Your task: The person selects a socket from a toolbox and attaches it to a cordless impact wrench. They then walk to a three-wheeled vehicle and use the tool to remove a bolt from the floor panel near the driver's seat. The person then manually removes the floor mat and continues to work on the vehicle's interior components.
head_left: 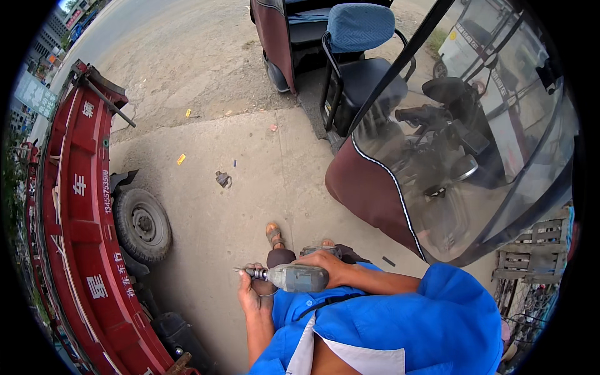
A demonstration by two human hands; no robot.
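Note:
A grey power drill (299, 278) lies sideways in front of my waist, its nose pointing left. My right hand (330, 267) is closed round it from the far side, with the fingers partly hidden behind the body. At the front end, my left hand (251, 294) grips the dark metal chuck (256, 273) between thumb and fingers. A short thin bit sticks out to the left of the chuck. Below it a thin loop hangs by my left palm. A dark part beyond the drill, near my right hand, is too covered to name.
On the left stands a red truck bed (87, 206) with a wheel (142, 225). A three-wheeled vehicle (375, 200) with a clear windshield and black seat (369, 81) is at the right. A crumpled dark scrap (223, 180) and yellow bits (181, 159) lie on the concrete.

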